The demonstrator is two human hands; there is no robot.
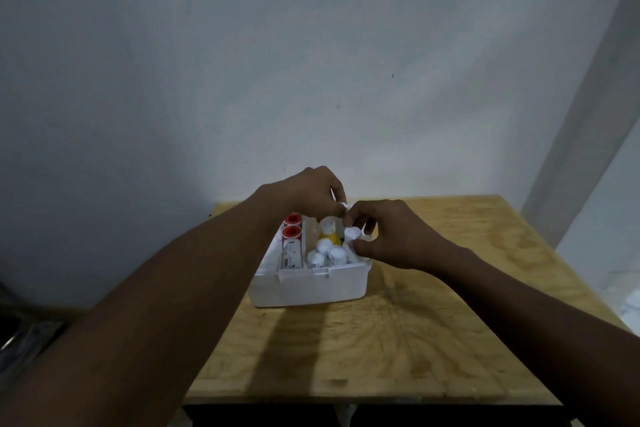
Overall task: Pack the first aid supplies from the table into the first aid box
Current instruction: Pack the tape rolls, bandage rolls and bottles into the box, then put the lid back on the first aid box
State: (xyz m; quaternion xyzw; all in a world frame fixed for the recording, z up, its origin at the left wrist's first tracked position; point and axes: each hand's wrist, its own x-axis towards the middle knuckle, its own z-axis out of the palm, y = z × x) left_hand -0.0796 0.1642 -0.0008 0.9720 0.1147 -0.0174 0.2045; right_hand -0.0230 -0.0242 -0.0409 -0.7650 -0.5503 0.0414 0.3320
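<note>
A white first aid box [308, 289] stands open on the wooden table [398, 340]. In its left compartment lie two red-capped tubes [292, 232]. Its right compartment holds a yellow bottle [329, 237] and several white bandage rolls [327, 253]. My left hand [311, 192] hovers over the box's far side, fingers pinched on a small white item [343, 206]. My right hand [384, 236] is over the box's right edge, curled around a white bandage roll [353, 232]. The two hands nearly touch at the fingertips.
The table stands against a pale wall [311, 62]. Its bare wood spreads in front of and to the right of the box. A dark object [20, 340] sits low at the left, beside the table.
</note>
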